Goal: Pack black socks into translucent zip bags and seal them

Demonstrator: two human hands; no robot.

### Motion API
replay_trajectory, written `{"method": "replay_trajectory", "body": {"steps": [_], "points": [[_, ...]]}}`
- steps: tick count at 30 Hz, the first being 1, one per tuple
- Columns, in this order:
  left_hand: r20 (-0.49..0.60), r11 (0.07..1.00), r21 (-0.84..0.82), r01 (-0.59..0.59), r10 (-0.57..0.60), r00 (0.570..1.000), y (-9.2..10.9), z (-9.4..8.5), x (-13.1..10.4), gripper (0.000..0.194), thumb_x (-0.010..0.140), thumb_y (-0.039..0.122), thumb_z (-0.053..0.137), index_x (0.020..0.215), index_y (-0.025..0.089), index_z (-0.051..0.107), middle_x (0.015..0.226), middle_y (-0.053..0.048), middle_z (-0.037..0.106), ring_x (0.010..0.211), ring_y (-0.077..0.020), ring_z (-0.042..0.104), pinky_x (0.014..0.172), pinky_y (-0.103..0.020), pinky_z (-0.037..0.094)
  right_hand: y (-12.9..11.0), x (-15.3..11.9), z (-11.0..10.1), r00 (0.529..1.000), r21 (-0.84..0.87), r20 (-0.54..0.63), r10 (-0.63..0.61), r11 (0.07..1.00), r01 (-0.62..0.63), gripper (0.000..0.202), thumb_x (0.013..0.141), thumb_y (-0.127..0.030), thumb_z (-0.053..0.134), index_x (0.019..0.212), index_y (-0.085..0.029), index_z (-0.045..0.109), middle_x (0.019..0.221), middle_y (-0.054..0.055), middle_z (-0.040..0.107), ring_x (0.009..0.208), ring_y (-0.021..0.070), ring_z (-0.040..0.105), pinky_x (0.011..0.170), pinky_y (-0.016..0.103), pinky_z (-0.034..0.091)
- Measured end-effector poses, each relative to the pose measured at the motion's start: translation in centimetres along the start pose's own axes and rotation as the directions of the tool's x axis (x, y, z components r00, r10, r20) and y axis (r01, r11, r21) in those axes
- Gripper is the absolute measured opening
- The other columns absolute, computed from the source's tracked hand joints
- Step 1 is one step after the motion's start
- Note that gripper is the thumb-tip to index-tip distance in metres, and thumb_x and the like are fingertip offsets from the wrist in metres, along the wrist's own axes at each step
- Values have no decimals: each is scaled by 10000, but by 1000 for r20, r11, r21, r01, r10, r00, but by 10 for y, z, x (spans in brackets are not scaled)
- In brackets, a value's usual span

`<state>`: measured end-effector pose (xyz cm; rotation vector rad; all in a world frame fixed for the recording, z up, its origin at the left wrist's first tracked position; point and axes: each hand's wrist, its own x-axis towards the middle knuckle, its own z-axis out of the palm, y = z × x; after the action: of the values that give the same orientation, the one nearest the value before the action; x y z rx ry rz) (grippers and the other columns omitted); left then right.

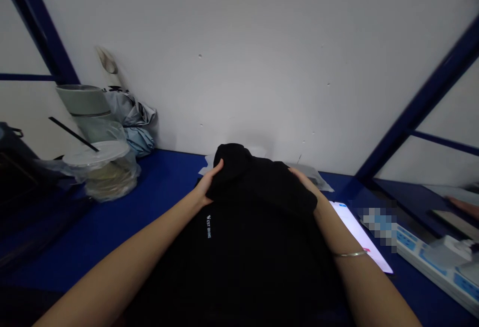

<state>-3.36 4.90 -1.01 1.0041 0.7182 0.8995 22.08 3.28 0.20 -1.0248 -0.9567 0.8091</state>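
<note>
A black garment (258,247) with small white lettering near its left edge spreads over the blue table, its far part bunched up. My left hand (209,183) grips the bunched cloth at its left side, thumb on top and the other fingers hidden by fabric. On the right side, my right hand (305,182) holds the same cloth, with most of its fingers tucked out of sight. A thin bangle circles my right wrist.
A lidded cup (108,172) with a black straw and a green container (88,105) stand at left. A lit phone (361,237) and a power strip (422,257) lie at right. Plastic packaging (318,177) rests behind the garment, near the wall.
</note>
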Motion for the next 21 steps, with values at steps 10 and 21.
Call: {"method": "replay_trajectory", "body": {"steps": [10,21], "points": [[121,979,-25,204,-200,972,-2,14,-6,529,710,592,505,976,145,607,918,-122,668,906,-268,613,840,-406,467,-32,-35,23,735,-458,551,-395,593,662,625,603,-147,646,1176,-338,486,1285,4,453,1212,235,369,1015,461,261],[339,997,16,-77,67,938,-4,24,-8,788,609,765,407,1143,198,521,1158,-139,562,1123,-292,474,905,-426,385,-30,-44,31,781,-629,230,-581,523,575,87,699,-244,546,735,-238,624,666,3,621,660,173,564,758,362,420]]}}
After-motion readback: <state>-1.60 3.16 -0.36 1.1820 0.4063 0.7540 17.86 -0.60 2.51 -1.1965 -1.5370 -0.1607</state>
